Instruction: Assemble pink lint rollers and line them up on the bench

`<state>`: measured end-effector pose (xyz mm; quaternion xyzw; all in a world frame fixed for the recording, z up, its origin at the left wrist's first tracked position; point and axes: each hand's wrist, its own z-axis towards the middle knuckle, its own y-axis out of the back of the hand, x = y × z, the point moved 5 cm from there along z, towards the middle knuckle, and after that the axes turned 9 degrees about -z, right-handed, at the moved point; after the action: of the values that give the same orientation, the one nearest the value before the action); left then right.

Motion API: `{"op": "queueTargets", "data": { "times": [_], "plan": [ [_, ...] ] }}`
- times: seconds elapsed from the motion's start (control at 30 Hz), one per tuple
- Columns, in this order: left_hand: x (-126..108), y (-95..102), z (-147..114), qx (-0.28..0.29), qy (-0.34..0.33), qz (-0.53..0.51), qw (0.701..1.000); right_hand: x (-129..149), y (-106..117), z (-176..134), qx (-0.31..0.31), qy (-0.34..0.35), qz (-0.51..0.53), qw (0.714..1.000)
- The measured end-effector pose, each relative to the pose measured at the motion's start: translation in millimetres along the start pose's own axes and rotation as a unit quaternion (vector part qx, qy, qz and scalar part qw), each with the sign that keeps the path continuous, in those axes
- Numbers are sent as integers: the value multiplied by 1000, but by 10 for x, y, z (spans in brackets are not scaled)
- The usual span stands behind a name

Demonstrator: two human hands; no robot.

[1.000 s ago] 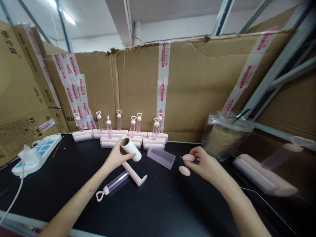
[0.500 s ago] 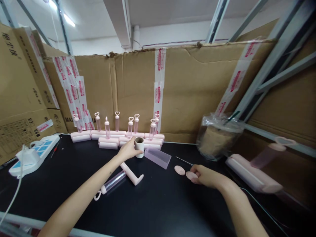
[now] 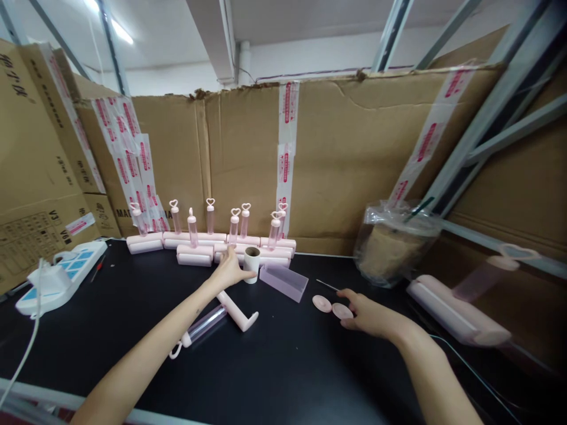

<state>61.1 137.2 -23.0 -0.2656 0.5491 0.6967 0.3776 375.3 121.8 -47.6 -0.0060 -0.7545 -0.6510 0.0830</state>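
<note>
A white hollow roll (image 3: pixel 252 261) stands upright on the black table. My left hand (image 3: pixel 230 270) is beside it, thumb at its front and fingers apart from it to the left. On the right, my right hand (image 3: pixel 365 313) has its forefinger and thumb spread around the edge of a pale pink oval cap (image 3: pixel 342 311) lying flat. A second pink oval cap (image 3: pixel 322 303) lies beside it. The forefinger reaches the end of a thin metal rod (image 3: pixel 326 285); its other end is hidden. A translucent lilac cover (image 3: pixel 284 282) lies between my hands.
A pink part with a clear tube (image 3: pixel 206 324) lies near my left forearm. Several pink rollers (image 3: pixel 195 255) with heart-topped handles line the cardboard wall (image 3: pixel 345 165). A bagged drink cup (image 3: pixel 390 248) and another roller (image 3: pixel 460 310) stand right; a power strip (image 3: pixel 84 265) lies left.
My left fingers have come off the white roll and spread to its left. My right forefinger has moved off the cap toward the metal rod. The view has shifted slightly.
</note>
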Motion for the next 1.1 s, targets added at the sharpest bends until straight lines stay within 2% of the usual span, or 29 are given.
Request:
{"op": "queueTargets", "data": {
  "times": [0.07,0.13,0.17,0.23,0.27,0.33,0.37,0.43,0.5,0.57,0.63,0.73,0.8,0.87,0.93,1.03,1.1],
  "plan": [
    [-36,182,-135,-27,1,14,1000,-2,66,1,-30,8,1,1000],
    [-57,366,-312,-20,6,24,999,91,220,-24,-116,42,2,992],
    [-53,436,-406,2,16,31,999,185,317,-61,-172,72,8,982],
    [17,473,-598,118,63,93,987,453,493,-190,-269,150,37,951],
    [62,462,-690,182,80,124,972,612,550,-270,-296,193,63,934],
    [156,409,-836,287,98,159,940,947,583,-435,-300,275,119,906],
    [193,381,-877,316,97,160,930,1111,556,-511,-282,312,141,896],
    [230,347,-895,323,78,138,933,1395,430,-632,-225,360,171,889],
    [216,351,-878,301,41,115,946,1578,268,-700,-174,370,201,890],
    [155,374,-876,289,-5,108,951,1642,148,-710,-147,354,246,890],
    [72,388,-896,289,-41,100,951,1589,119,-663,-146,326,275,893],
    [-47,367,-919,276,-70,60,957,1277,299,-499,-232,243,224,915],
    [-99,332,-912,248,-80,18,965,963,465,-344,-290,129,105,942],
    [-122,293,-899,228,-85,-37,969,656,537,-168,-263,1,-44,964],
    [-123,262,-891,229,-80,-100,965,427,513,-28,-208,-76,-120,968],
    [-131,279,-889,223,-82,-180,954,272,360,103,-158,-118,-132,971],
    [-147,305,-894,211,-84,-220,949,248,254,148,-147,-130,-128,972]
  ]
}}
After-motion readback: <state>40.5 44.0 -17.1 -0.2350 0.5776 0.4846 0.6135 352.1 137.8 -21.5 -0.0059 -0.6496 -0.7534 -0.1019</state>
